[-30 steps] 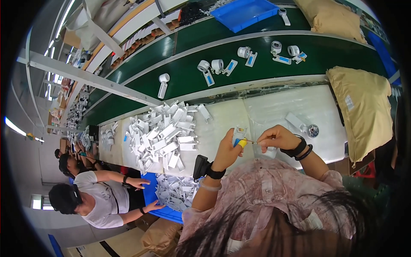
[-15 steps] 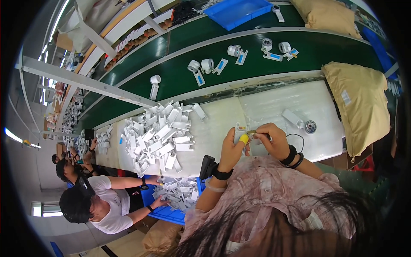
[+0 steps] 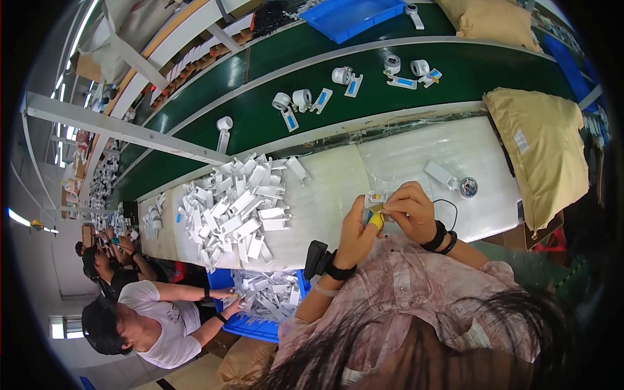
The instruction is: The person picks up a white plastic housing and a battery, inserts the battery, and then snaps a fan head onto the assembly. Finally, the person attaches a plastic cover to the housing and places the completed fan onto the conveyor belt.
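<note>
My left hand (image 3: 354, 227) is closed round a small white plastic part (image 3: 374, 197) with an orange-yellow piece on it. Yellow covering (image 3: 376, 220) shows at that thumb. My right hand (image 3: 411, 211) pinches close against the same part, fingertips together; what lies between them is too small to make out. Right of my hands, a white rectangular housing (image 3: 441, 175) lies on the wrapped worktable (image 3: 331, 188) beside a round part with a dark inside (image 3: 468, 188). A thin dark cable (image 3: 448, 202) curves near my right wrist.
A large heap of white housings (image 3: 237, 208) covers the table's left. Beyond runs a green conveyor (image 3: 260, 127) with several white round-headed units. Blue crate (image 3: 214, 279) of white parts stands at the lower left, a co-worker's hands (image 3: 231, 302) over it. A tan bag (image 3: 539, 156) sits at right.
My hands have drawn closer together around the white part, and my left thumb has tilted. The co-worker's hands have come together at the crate's left side.
</note>
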`<state>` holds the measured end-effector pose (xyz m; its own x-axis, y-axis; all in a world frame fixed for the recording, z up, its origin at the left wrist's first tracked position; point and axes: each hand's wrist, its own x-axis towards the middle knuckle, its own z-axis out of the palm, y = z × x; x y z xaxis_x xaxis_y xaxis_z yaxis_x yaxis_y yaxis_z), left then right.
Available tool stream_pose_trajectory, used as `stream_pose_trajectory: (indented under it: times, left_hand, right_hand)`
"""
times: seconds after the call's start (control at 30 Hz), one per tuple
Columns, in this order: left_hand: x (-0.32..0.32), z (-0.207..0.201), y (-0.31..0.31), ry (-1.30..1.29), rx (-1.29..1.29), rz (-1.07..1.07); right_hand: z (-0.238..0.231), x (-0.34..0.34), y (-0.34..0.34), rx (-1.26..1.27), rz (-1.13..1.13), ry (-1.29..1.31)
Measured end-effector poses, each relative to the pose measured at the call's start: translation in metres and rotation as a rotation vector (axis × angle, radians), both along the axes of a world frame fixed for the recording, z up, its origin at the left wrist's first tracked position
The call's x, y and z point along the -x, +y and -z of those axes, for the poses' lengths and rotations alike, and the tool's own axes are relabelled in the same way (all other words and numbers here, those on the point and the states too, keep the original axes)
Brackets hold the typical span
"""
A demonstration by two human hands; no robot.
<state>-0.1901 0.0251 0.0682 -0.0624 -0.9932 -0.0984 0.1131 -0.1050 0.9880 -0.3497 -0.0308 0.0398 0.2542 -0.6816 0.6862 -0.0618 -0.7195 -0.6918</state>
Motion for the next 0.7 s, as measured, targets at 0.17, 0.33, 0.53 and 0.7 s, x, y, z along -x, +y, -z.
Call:
stream_pose_trajectory:
  times: [0.17, 0.33, 0.53, 0.7]
  left_hand:
    - [-0.001, -0.001, 0.000, -0.081, 0.017, 0.044]
    - [0.000, -0.001, 0.000, -0.080, 0.046, 0.017]
    - [-0.002, 0.004, 0.000, -0.039, 0.105, 0.031]
    - [-0.002, 0.009, 0.000, -0.013, 0.132, 0.028]
  right_hand:
    - [0.000, 0.001, -0.001, 0.011, -0.007, 0.008]
    - [0.002, -0.001, -0.002, 0.012, 0.005, 0.014]
    - [0.005, -0.002, -0.002, -0.037, 0.006, 0.024]
    - [0.005, -0.002, -0.003, -0.060, 0.000, 0.026]
